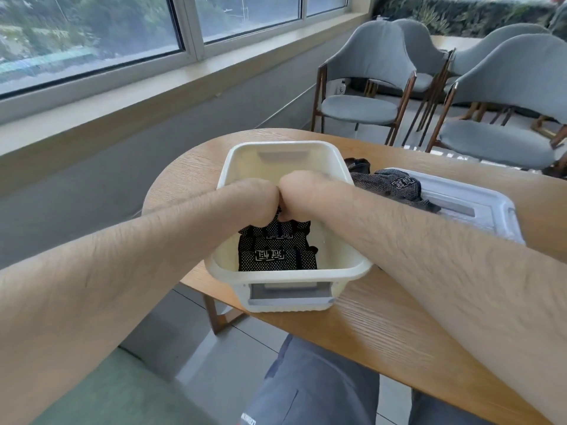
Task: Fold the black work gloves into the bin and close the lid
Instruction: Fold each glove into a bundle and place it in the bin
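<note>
Nearest, at 6 o'clock: grey trousers (306, 391) of the seated person, knees under the edge of the wooden counter (399, 338).

Both bare forearms reach in from 7 and 4 o'clock and meet over the white bin (349, 273), which sits near the counter's rounded end, lid off.

Left hand (260, 204) and right hand (299, 194) are knuckle to knuckle inside the bin, fingers curled down onto the top of the folded gloves (276, 246). Fingertips are hidden behind the knuckles, so I cannot tell whether they pinch the fabric or only press on it.

The folded gloves are black with white dots and a white logo patch, stacked on the bin floor toward its near wall.

At 2 o'clock from the bin: more loose gloves (389, 185), same dotted black, piled just beside the bin's right wall and lying partly on the lid (478, 210). The lid is white and translucent, flat on the counter, to the right of the bin.

Farther, 1–2 o'clock: grey upholstered chairs (368, 75) with wooden legs. 10–12 o'clock: window sill (184, 84) and windows, greenery outside.
</note>
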`<state>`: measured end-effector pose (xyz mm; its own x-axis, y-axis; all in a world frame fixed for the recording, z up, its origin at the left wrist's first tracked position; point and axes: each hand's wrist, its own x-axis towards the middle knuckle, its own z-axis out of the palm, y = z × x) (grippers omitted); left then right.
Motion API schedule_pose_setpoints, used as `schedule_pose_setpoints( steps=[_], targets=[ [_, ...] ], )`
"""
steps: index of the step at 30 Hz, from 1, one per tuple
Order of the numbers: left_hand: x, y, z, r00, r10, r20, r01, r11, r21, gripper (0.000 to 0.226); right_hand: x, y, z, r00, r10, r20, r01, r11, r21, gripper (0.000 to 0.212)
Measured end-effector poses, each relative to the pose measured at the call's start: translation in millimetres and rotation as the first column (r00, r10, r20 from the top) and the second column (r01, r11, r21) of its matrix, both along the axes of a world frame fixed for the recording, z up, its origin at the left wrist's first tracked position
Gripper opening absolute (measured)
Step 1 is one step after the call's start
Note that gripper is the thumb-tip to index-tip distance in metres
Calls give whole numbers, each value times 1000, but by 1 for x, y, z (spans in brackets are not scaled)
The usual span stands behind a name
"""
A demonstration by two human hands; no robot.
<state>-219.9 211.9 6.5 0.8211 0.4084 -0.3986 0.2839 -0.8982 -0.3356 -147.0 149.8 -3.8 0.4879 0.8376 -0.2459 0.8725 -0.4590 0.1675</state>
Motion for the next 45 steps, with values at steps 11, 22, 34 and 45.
schedule_pose_setpoints(
  steps=[11,22,34,45],
  targets=[
    [11,-84,69,740,-87,667,165,985,-55,19,23,-134,47,988,136,-77,-4,512,859,28],
    [70,-221,-25,646,196,738,217,880,-423,26,70,-269,-27,941,-150,-304,337,516,788,18],
    [147,-179,-99,567,538,624,-148,812,-565,63,106,-253,-110,853,-433,-291,510,576,638,45],
    [133,-206,-125,571,364,736,-11,900,-436,56,101,-278,-121,805,-482,-346,540,353,764,45]
  ],
)
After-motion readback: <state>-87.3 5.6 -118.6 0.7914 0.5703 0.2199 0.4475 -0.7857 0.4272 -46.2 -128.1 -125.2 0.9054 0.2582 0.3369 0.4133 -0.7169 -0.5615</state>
